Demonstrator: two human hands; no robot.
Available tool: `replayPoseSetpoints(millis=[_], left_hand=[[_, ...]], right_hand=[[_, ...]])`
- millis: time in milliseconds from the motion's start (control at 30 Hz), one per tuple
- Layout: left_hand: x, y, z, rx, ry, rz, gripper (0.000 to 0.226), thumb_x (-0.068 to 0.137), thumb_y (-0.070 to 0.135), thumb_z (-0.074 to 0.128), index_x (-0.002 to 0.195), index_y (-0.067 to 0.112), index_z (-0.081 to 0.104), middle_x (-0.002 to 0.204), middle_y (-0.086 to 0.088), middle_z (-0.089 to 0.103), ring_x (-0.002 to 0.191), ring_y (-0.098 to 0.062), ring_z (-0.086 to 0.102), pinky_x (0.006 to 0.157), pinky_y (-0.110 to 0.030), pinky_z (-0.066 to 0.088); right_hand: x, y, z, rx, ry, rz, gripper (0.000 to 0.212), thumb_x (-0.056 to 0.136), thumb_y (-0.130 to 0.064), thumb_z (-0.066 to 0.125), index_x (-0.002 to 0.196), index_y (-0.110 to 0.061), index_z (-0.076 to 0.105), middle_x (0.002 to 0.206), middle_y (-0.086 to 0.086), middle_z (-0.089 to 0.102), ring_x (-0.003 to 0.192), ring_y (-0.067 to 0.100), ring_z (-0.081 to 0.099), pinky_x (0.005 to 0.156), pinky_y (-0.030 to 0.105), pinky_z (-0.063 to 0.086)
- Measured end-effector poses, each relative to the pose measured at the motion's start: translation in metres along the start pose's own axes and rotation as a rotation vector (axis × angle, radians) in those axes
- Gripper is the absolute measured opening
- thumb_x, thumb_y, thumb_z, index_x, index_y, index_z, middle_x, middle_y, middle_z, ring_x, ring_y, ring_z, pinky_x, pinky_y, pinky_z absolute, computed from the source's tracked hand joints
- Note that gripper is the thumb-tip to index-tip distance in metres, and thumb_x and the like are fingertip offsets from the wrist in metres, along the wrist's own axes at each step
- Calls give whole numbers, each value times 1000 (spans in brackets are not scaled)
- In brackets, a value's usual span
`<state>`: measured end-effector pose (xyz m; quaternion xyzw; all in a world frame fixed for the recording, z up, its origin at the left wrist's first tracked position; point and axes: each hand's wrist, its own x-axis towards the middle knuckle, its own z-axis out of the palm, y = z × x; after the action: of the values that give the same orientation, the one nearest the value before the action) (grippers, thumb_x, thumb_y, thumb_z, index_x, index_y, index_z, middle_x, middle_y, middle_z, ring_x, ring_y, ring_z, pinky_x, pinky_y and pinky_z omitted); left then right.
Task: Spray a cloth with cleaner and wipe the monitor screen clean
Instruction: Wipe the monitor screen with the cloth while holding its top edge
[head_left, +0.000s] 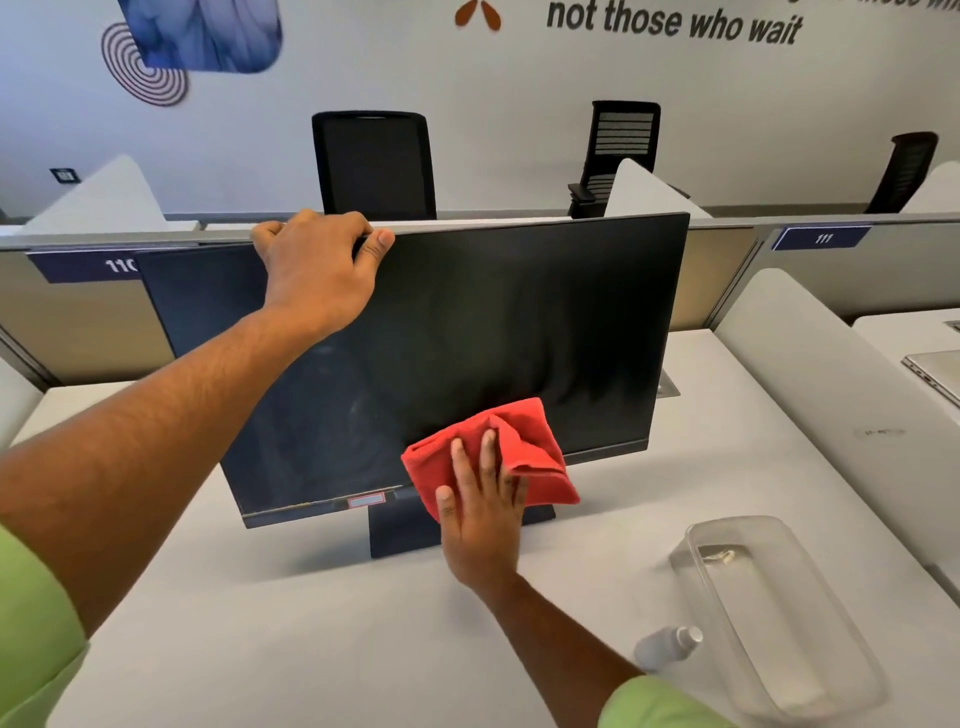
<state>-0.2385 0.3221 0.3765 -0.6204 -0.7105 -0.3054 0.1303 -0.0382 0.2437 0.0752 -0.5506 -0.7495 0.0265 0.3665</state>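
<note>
Nearest you, a small translucent spray bottle (667, 646) lay on the pale grey worktop (311, 623), just beside a clear plastic rectangular tub (779, 623) at your right. Your right hand (480, 512) pressed flat, fingers straight, on a crumpled red microfibre cloth (519, 452), holding it against the lower right part of the dark flat monitor screen (467, 338), which stood on its stand mid-worktop. Faint smears showed on the glass to the cloth's left. Your left hand (319, 267) gripped the monitor's top edge, fingers curled over it. Beyond stood black mesh office chairs (374, 163) before a white wall.
</note>
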Motion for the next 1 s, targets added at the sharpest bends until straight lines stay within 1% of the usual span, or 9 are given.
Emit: replayPoseSetpoints(millis=[133, 267, 433, 500, 600, 733, 867, 933, 1000], left_hand=[[0, 0, -1, -4, -4, 9, 40, 103, 52, 40, 98, 22, 66, 82, 1, 57, 89, -18, 45, 87, -45, 26], [1, 1, -1, -12, -7, 2, 40, 103, 52, 41, 100, 22, 66, 83, 0, 59, 90, -19, 45, 91, -49, 28], [1, 6, 2, 1, 11, 5, 40, 102, 53, 41, 96, 22, 66, 81, 0, 57, 89, -18, 44, 87, -45, 26], [1, 6, 2, 12, 17, 12, 41, 103, 53, 40, 95, 22, 65, 78, 1, 54, 87, -19, 43, 85, -45, 25], [0, 2, 1, 10, 18, 9, 42, 103, 52, 39, 95, 21, 66, 76, 1, 54, 86, -19, 43, 86, -46, 28], [-1, -1, -1, 2, 8, 1, 43, 103, 53, 39, 99, 20, 67, 79, 0, 56, 88, -19, 44, 87, -47, 29], [-1, 3, -2, 7, -13, 1, 42, 103, 54, 39, 101, 22, 67, 79, 2, 54, 90, -18, 43, 88, -47, 28], [-1, 3, -3, 5, -19, -1, 43, 103, 54, 38, 101, 22, 67, 79, 1, 54, 90, -18, 42, 89, -47, 28], [-2, 3, -3, 6, -18, -8, 43, 103, 54, 38, 102, 22, 67, 79, 1, 55, 90, -19, 42, 88, -47, 27]], right_hand=[[33, 37, -19, -21, 149, 232, 66, 109, -47, 37, 167, -19, 24, 176, 12, 6, 160, 41, 18, 128, 57, 18], [68, 63, -36, 2, 214, 490, 72, 111, -54, 23, 168, -12, 14, 175, 18, 7, 161, 43, 11, 130, 56, 13], [77, 29, -28, 232, 249, 744, 78, 104, -55, 18, 167, -9, 5, 175, 21, 0, 162, 42, 3, 132, 55, 7], [71, -3, -16, 329, 252, 765, 81, 102, -51, 25, 165, -3, 8, 173, 25, 0, 161, 44, 3, 132, 52, 5], [43, -49, 3, 336, 199, 638, 80, 105, -46, 34, 164, 2, 10, 172, 23, -4, 161, 42, 1, 132, 44, -1], [35, -52, 7, 279, 112, 593, 84, 105, -54, 28, 163, 1, 1, 172, 20, -9, 162, 39, -4, 132, 41, -6], [71, -16, -17, 261, 183, 809, 94, 98, -62, 19, 163, 5, 9, 171, 30, 7, 160, 47, 8, 130, 50, 4], [93, 17, -36, 265, 183, 946, 95, 99, -65, 15, 165, 3, 4, 173, 28, 3, 161, 45, 3, 131, 50, 1], [107, 53, -57, 239, 168, 1006, 84, 108, -58, 22, 166, -1, -1, 175, 23, -1, 162, 41, 1, 132, 51, 2]])
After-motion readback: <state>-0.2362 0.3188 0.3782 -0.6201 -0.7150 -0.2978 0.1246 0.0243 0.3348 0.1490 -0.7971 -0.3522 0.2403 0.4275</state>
